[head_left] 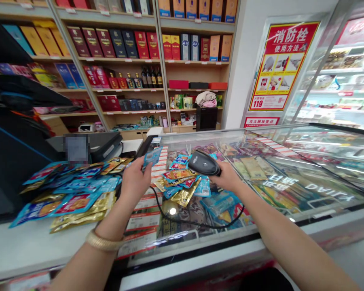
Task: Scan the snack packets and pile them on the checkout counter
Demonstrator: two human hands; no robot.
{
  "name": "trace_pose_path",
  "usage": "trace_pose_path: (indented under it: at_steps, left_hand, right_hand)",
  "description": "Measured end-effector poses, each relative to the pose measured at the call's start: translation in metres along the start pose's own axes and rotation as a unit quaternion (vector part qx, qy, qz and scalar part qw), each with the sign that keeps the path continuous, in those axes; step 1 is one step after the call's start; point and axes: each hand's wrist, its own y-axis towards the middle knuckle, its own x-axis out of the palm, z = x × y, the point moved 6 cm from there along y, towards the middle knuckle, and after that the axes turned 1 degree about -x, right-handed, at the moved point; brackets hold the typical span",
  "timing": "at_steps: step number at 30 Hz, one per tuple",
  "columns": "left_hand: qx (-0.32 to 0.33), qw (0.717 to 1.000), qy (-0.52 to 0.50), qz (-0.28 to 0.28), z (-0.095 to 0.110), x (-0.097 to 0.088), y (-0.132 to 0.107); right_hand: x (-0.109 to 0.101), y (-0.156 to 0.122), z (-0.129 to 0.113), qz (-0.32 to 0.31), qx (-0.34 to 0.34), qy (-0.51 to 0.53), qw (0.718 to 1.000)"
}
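My left hand (135, 180) pinches a small blue snack packet (152, 157) above the left end of the glass freezer top. In my right hand (226, 174) is a black barcode scanner (204, 163), its head pointing left. Below the scanner, a loose pile of snack packets (182, 180) in blue, orange and gold lies on the glass. To the left of my left wrist, a larger heap of blue and gold packets (75, 198) spreads over the white counter. The scanner's black cable (197, 224) loops across the glass in front of me.
The glass-topped freezer (261, 202) shows packaged goods inside. A black checkout machine (15, 161) stands at the left, beside a dark device (106, 143). Shelves of boxed bottles (118, 42) line the back wall. A red fire-hydrant poster (283, 66) hangs at right.
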Motion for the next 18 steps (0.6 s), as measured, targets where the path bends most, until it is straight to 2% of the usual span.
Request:
trace_pose_path:
  at_steps: [2, 4, 7, 9, 13, 18]
  left_hand:
    - [0.058, 0.997, 0.056, 0.002, -0.003, -0.027, -0.006]
    - [0.083, 0.991, 0.105, 0.007, -0.019, -0.056, -0.016]
    - [0.053, 0.983, 0.172, 0.03, -0.061, -0.097, -0.034]
    - [0.039, 0.976, 0.213, 0.01, -0.09, -0.113, -0.044]
    - [0.03, 0.958, 0.281, -0.049, -0.128, -0.118, -0.056]
    - [0.01, 0.956, 0.285, -0.072, -0.147, -0.109, -0.06]
  right_hand:
    - [-0.002, 0.0, 0.003, 0.006, 0.006, -0.007, 1.0]
    - [-0.003, 0.0, 0.004, 0.008, 0.01, -0.011, 1.0]
    - [-0.002, -0.001, 0.004, 0.013, 0.012, -0.012, 1.0]
    - [-0.002, -0.001, 0.004, 0.016, 0.009, -0.011, 1.0]
    - [-0.001, -0.002, 0.004, 0.021, 0.01, -0.02, 1.0]
    - [0.0, -0.002, 0.007, 0.026, 0.011, -0.014, 0.999]
